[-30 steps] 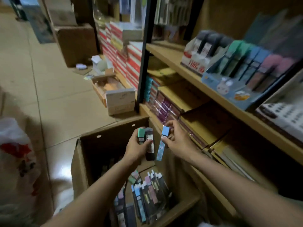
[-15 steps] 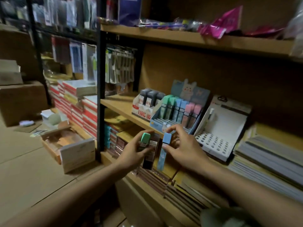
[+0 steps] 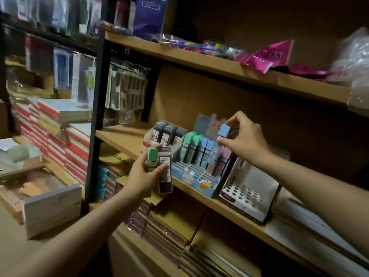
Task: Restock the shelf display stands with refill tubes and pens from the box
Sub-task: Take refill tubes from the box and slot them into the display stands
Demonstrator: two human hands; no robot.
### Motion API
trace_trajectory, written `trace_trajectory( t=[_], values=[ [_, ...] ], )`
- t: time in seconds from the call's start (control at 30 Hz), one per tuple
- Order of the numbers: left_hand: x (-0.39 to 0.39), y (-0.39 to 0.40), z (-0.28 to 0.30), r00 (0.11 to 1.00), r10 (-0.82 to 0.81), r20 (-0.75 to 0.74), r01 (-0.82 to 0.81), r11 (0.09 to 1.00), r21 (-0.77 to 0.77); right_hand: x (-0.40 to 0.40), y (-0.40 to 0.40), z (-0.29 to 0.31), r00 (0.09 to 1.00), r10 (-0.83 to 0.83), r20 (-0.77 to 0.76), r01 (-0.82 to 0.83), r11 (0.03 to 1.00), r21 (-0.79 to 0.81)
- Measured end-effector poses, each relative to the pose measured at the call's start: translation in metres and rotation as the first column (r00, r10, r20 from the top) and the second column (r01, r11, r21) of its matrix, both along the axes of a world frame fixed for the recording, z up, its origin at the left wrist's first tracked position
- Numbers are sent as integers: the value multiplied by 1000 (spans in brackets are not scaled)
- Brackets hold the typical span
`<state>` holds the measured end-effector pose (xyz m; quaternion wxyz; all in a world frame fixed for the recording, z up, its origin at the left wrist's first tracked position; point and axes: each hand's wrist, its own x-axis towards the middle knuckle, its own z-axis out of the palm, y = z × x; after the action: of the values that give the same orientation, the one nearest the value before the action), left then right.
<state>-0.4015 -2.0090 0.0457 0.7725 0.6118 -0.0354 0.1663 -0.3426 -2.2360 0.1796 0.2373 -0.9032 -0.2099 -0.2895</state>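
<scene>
Nearest the camera, low in the middle of the frame, the left hand (image 3: 146, 172) curls its fingers round two refill tubes held upright side by side: a green-capped rectangular plastic tube (image 3: 152, 156) and a dark, black-capped tube with a white and red label (image 3: 165, 172). They hang just in front of the edge of the tan wooden middle shelf (image 3: 119, 134), waiting their turn.

Further in, right of centre, the right hand (image 3: 244, 138) pinches a blue-capped refill tube (image 3: 224, 130) between thumb and fingertips. Only the pale blue cap end shows; the body is hidden behind the hand. It hovers above the light blue cardboard display stand with a rabbit printed on it (image 3: 199, 181), over the back row where green, blue and pink capped tubes (image 3: 203, 150) already stand. The front compartments of that stand look vacant.

To its left sits a white and red cardboard stand of black-capped tubes (image 3: 168, 134), and to its right a white stand pierced with round holes (image 3: 245, 193), apparently unfilled and probably meant for pens. The supply box is out of view.

The step in hand seems to be placing the blue tube. The next move calls for turning it upright, lining it up with a free slot beside the matching blue caps, and lowering it without knocking its neighbours; the green and dark tubes would follow into their own stands.
</scene>
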Motion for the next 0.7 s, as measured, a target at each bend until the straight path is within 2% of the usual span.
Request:
trace_trajectory(
  t=[0.27,0.43,0.7],
  values=[
    [7,26,-3,999,52,-16,-53,998,-46,34,40,-27,986,-162,43,167,943,-288],
    [9,25,-5,999,38,-19,-38,998,-46,44,42,-38,978,-207,16,199,914,-354],
    [8,13,-6,999,-9,-46,7,999,-32,59,43,-53,972,-231,36,230,919,-321]
  ],
)
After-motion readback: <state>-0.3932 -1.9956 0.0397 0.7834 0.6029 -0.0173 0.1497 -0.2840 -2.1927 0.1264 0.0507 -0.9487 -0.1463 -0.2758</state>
